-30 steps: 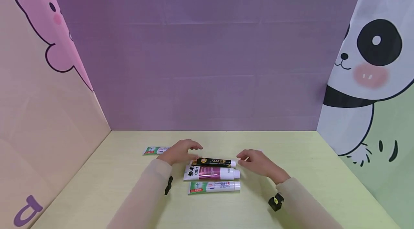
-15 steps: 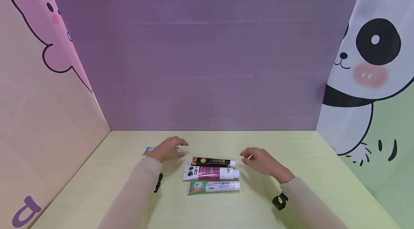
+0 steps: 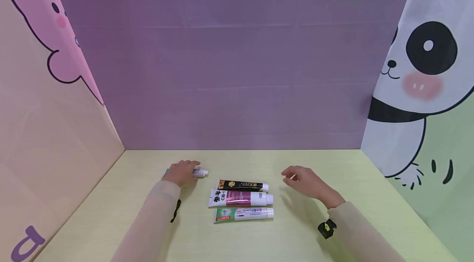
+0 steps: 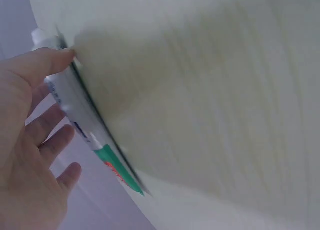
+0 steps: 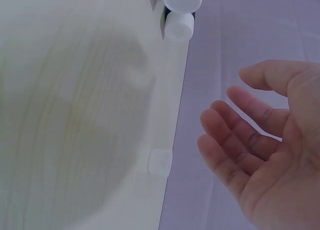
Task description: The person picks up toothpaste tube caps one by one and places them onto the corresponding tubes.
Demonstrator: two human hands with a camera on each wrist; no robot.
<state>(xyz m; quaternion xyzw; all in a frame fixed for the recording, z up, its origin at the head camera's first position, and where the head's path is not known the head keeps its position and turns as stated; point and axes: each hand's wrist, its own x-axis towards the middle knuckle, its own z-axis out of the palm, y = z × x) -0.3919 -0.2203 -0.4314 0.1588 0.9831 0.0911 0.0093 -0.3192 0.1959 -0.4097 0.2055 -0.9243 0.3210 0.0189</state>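
Note:
My left hand (image 3: 180, 172) is at a toothpaste tube (image 3: 200, 172) lying at the back left, white with a green and red end. In the left wrist view, the thumb crosses the tube (image 4: 75, 112) near its cap, with the fingers along the other side and partly hidden behind it. My right hand (image 3: 303, 180) hovers right of the other tubes, fingers loosely bent and nothing held. Nearest it lie a black toothpaste tube (image 3: 242, 186) and a white and magenta one (image 3: 240, 198); a green and white tube (image 3: 244, 214) lies in front of them.
A small white piece (image 5: 160, 162) lies on the table near the right hand. The pale wooden table (image 3: 237, 241) ends at a purple back wall (image 3: 237, 68). Printed side walls stand left (image 3: 66, 151) and right (image 3: 444, 142).
My left hand has moved left, from beside the black tube to the back-left tube, and come down onto it. The right hand has drifted slightly right. The three grouped tubes stay in place.

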